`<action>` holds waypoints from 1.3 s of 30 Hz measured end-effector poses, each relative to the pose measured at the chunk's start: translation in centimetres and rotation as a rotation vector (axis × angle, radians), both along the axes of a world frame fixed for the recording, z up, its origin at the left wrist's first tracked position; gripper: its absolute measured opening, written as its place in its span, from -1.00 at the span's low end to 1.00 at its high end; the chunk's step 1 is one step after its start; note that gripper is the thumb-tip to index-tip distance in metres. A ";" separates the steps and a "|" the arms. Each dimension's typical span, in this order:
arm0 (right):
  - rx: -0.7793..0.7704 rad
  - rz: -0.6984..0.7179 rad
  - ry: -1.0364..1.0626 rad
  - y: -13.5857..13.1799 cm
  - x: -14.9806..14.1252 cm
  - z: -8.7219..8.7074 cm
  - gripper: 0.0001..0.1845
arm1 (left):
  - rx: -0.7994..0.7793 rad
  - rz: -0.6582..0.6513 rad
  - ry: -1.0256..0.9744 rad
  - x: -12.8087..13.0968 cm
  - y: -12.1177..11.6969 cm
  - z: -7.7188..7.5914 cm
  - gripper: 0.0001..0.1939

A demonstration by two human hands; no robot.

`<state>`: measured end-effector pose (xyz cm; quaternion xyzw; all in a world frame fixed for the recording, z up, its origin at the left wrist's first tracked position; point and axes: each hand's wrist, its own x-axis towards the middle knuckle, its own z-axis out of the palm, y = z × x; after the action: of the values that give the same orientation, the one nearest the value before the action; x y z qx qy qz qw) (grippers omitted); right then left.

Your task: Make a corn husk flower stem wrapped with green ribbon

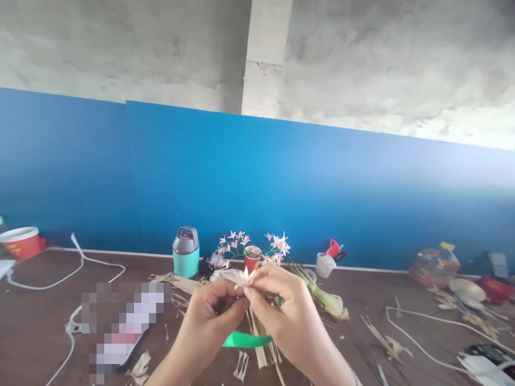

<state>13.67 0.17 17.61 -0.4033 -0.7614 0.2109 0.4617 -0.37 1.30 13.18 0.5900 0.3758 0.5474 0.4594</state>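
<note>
A small cream flower point(245, 277), seemingly made from dried plant husk, stands upright between my two hands. My left hand point(215, 313) is closed, pinching at the flower's base. On the other side my right hand point(284, 305) is closed too, thumb and fingertips pressed at the petals and base. Its stem is hidden behind my fingers. Below the hands hangs a loop of green tape point(247, 340), its ends concealed by them. Pale husk strips point(261, 351) lie underneath on the brown table point(189, 362).
Similar finished flowers point(279, 244) stand in a red cup point(252, 260) behind my hands. Nearby are a teal flask point(186, 254), a bundle of pale stalks point(325, 295) and a white cup point(325, 265) with tools. A phone point(131, 343) lies left; white cords point(422, 346) cross both sides.
</note>
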 end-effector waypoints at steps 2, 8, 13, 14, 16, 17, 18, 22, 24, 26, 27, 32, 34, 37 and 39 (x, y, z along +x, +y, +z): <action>-0.071 0.003 0.030 0.2 -0.1 0.3 -0.80 | -0.085 -0.043 -0.066 -0.2 -0.2 0.5 -0.81; -0.288 0.030 -0.078 0.8 0.2 1.6 -0.79 | -0.162 -0.170 -0.122 -1.2 -0.2 1.5 -0.81; -0.337 0.041 -0.138 1.2 0.4 2.3 -0.79 | -0.191 -0.193 -0.109 -1.5 -0.2 1.5 -0.77; -0.339 0.034 -0.138 1.2 0.5 2.3 -0.80 | -0.197 -0.186 -0.103 -1.5 -0.2 1.5 -0.75; -0.342 0.026 -0.139 1.3 0.6 2.3 -0.80 | -0.205 -0.180 -0.087 -1.4 -0.2 1.5 -0.74; -0.344 0.025 -0.140 1.3 0.6 2.2 -0.80 | -0.208 -0.180 -0.080 -1.3 -0.2 1.5 -0.74; -0.348 0.024 -0.137 1.3 0.6 2.1 -0.80 | -0.212 -0.178 -0.073 -1.2 -0.2 1.5 -0.74; -0.359 0.018 -0.104 1.2 0.8 1.6 -0.80 | -0.218 -0.164 -0.027 -0.9 0.0 1.1 -0.78; -0.368 0.011 -0.081 1.2 0.9 1.2 -0.80 | -0.207 -0.155 0.015 -0.8 0.2 0.9 -0.80; -0.386 0.011 -0.057 1.2 1.0 0.6 -0.81 | -0.185 -0.149 0.065 -0.7 0.4 0.6 -0.83; -0.395 0.013 -0.042 1.3 1.1 0.3 -0.81 | -0.175 -0.147 0.088 -0.6 0.5 0.5 -0.84; -0.470 0.018 0.024 1.7 1.7 -1.1 -0.79 | -0.151 -0.137 0.151 -0.2 0.8 -0.2 -0.85; -0.496 0.026 0.052 1.9 1.8 -1.6 -0.78 | -0.123 -0.134 0.165 0.0 1.0 -0.6 -0.84; -0.520 0.030 0.100 2.2 1.8 -2.0 -0.77 | -0.083 -0.106 0.190 0.3 1.1 -0.9 -0.87; -0.534 0.022 0.126 2.4 1.7 -2.1 -0.77 | -0.086 -0.061 0.195 0.5 1.0 -1.0 -0.88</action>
<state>15.39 2.59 15.51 -0.4887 -0.6530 0.4338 0.3830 0.14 2.35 12.16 0.6313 0.4237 0.4566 0.4620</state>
